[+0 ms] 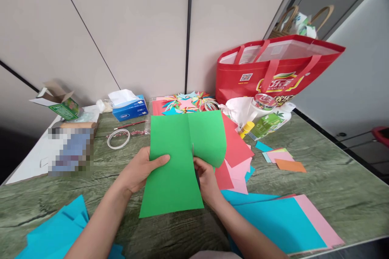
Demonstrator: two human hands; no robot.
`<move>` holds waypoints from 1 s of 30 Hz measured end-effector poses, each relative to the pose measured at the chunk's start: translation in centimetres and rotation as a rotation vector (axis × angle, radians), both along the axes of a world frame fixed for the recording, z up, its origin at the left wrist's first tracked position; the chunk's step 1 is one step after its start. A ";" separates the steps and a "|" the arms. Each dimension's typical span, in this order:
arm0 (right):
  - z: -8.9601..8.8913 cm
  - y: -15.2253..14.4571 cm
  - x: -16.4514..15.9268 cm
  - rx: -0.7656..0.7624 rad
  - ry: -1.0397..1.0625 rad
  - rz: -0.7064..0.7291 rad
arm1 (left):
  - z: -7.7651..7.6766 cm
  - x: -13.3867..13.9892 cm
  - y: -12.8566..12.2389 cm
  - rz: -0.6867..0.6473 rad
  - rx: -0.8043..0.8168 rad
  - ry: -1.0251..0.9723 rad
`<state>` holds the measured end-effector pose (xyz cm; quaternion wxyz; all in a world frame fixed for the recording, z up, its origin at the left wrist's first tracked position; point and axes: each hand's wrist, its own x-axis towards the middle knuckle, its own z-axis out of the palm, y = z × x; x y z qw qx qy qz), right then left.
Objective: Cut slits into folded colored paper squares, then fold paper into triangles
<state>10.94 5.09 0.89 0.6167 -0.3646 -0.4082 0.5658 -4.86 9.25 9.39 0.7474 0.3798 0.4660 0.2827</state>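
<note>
A large sheet of green paper (173, 178) is held up above the table in front of me. My left hand (142, 170) grips its left edge, thumb on top and fingers behind. My right hand (208, 180) is closed around scissors (192, 149), mostly hidden behind the paper and my fingers; a sliver of blade and a dark piece of handle show. A cut runs from the near edge up to the blade, beside a faint vertical crease. The strip right of the cut curls up and over my right hand.
Blue sheets (279, 222) and pink sheets lie at front right, more blue paper (57, 230) at front left. Behind stand a tissue box (129, 109), a tape roll (118, 139), a yellow glue stick (246, 129), paper scraps (290, 165) and a red bag (243, 85).
</note>
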 end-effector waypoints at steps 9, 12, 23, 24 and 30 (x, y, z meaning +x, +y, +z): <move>-0.1 0.0 0.0 0.005 -0.018 0.007 | 0.3 -0.1 -0.1 0.006 0.004 0.021; -0.2 0.0 0.0 -0.001 -0.041 0.001 | 0.2 -0.1 0.0 0.001 0.011 0.021; -0.2 -0.1 0.1 0.023 -0.004 0.007 | 0.1 -0.2 -0.1 -0.012 0.017 0.020; -0.3 0.0 0.1 0.024 -0.011 0.003 | 0.1 -0.2 -0.1 -0.013 0.021 0.019; -0.6 -0.1 0.2 0.007 -0.038 0.004 | 0.2 -0.3 -0.1 -0.005 0.029 0.032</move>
